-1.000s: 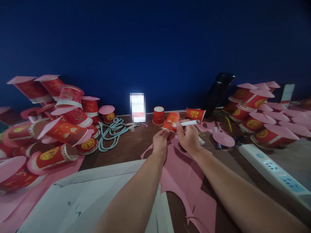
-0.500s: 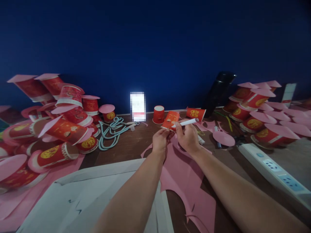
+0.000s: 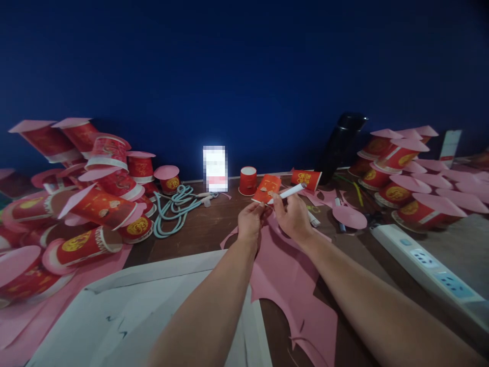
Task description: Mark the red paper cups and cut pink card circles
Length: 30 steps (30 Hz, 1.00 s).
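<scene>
My left hand (image 3: pixel 250 224) is closed on the rim end of a red paper cup (image 3: pixel 268 186) with printed figures, held tilted above the table. A white marker (image 3: pixel 292 191) sits in the closed fingers of my right hand (image 3: pixel 293 216), its lower end close to the cup's rim; whether the tip touches is hidden by the fingers. Under both hands lies a cut-out sheet of pink paper (image 3: pixel 282 265). Behind the held cup, one red cup (image 3: pixel 248 181) stands upright and another cup (image 3: pixel 306 179) lies on its side.
Red cups with pink paper discs are piled at left (image 3: pixel 110 204) and right (image 3: pixel 397 193). A lit phone (image 3: pixel 215 168), coiled pale-blue cable (image 3: pixel 170 211) and black flask (image 3: pixel 342 145) stand along the wall. A power strip (image 3: pixel 424 260) lies at right, a white board (image 3: pixel 153 306) front left.
The marker in my right hand has tilted more steeply, its rear end now a little higher and further left. Both hands keep their hold; the whole view has shifted slightly.
</scene>
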Each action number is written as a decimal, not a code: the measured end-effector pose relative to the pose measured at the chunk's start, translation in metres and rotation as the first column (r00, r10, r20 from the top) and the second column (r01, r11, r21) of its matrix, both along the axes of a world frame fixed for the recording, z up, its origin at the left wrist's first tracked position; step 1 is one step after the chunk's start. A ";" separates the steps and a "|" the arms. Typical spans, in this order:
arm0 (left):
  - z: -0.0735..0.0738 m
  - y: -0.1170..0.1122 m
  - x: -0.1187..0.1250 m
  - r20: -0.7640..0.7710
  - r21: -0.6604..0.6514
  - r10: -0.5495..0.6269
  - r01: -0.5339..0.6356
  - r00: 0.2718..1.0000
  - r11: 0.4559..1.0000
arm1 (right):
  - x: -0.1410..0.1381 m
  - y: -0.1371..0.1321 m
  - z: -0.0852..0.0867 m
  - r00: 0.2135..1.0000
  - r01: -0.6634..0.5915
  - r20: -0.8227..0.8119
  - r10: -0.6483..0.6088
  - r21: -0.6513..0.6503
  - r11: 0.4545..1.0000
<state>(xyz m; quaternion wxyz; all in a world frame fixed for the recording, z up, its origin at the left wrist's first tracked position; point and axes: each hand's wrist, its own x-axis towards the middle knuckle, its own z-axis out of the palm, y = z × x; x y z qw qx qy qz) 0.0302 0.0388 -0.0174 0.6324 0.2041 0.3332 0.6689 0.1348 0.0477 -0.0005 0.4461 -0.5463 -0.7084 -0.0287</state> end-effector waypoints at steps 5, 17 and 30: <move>0.001 -0.001 0.000 -0.003 0.019 -0.008 0.008 1.000 1.000 | -0.002 -0.002 0.000 0.999 -0.020 -0.032 0.020 0.018 1.000; 0.009 -0.007 -0.002 0.051 0.021 0.005 -0.006 0.999 1.000 | -0.004 -0.004 0.000 0.987 -0.103 -0.105 0.122 0.167 0.980; 0.007 -0.007 -0.001 0.002 0.057 0.007 -0.007 1.000 0.998 | -0.002 -0.003 -0.002 0.991 -0.084 -0.087 0.104 0.205 0.975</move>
